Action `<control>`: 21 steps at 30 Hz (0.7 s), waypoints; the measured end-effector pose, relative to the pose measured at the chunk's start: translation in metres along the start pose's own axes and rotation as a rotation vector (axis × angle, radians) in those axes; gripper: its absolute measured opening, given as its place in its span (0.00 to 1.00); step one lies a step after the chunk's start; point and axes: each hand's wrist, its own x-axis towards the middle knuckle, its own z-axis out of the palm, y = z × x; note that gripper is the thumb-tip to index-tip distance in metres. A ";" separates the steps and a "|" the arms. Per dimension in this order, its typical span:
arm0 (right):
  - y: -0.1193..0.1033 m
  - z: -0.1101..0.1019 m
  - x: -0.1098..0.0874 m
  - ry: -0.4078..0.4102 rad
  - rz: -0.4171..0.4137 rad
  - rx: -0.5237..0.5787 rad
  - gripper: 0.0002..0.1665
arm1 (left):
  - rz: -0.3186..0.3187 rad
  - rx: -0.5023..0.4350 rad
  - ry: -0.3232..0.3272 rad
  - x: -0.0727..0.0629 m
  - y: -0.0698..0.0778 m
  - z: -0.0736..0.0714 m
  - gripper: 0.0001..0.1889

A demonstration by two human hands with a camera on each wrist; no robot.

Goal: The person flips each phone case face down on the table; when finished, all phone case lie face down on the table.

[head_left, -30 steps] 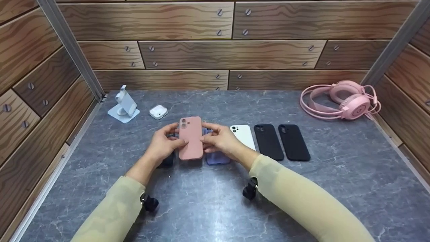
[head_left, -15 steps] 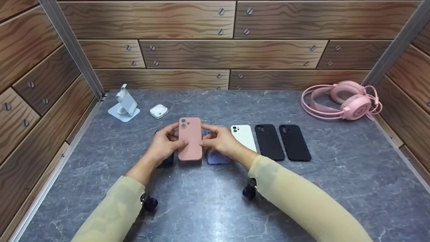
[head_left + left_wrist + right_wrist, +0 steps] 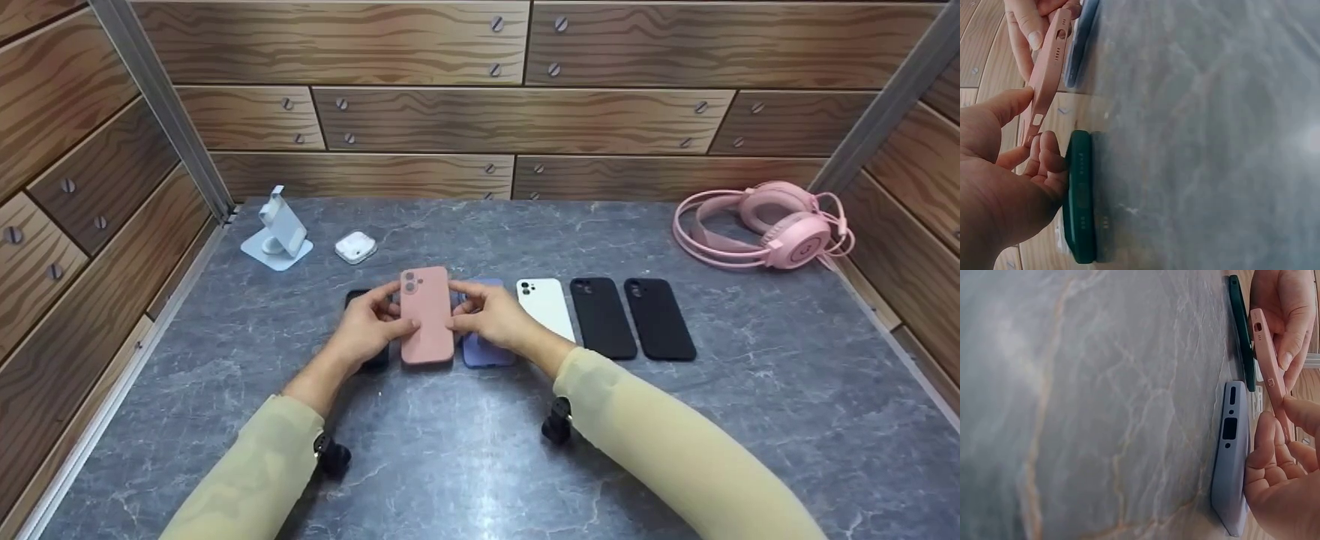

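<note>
A pink phone case (image 3: 427, 315) is held up, camera end toward the back, between both hands. My left hand (image 3: 366, 326) pinches its left edge, thumb on the back face. On the opposite edge my right hand (image 3: 495, 319) pinches it with thumb and fingers. The wrist views show the case (image 3: 1050, 70) tilted and apart from the tabletop. Under the left hand lies a dark green phone case (image 3: 1079, 197), mostly covered in the head view. A purple phone case (image 3: 1231, 455) lies beneath the right hand, partly hidden by it.
Rightward in the same row lie a white phone case (image 3: 546, 311) and two black ones, the nearer (image 3: 603, 318) and the outer (image 3: 660, 319). Behind stand a light blue stand (image 3: 281, 232), a small white earbud case (image 3: 355, 247) and pink headphones (image 3: 787, 229). Wood-patterned walls enclose the table.
Both hands have lowered the pink case slightly toward the near side, with their grip kept. More of the dark green case shows beside the left hand. The other objects stay put.
</note>
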 end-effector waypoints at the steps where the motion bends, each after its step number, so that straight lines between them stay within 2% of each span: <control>1: 0.000 0.000 0.000 -0.004 0.001 -0.002 0.42 | -0.003 0.004 -0.001 0.000 -0.001 0.000 0.38; 11: 0.005 -0.001 0.003 -0.030 0.020 -0.026 0.45 | -0.023 0.024 -0.039 0.000 -0.004 -0.001 0.38; 21: 0.008 0.000 0.005 -0.054 0.013 -0.026 0.46 | -0.018 0.035 -0.034 -0.001 -0.008 -0.001 0.37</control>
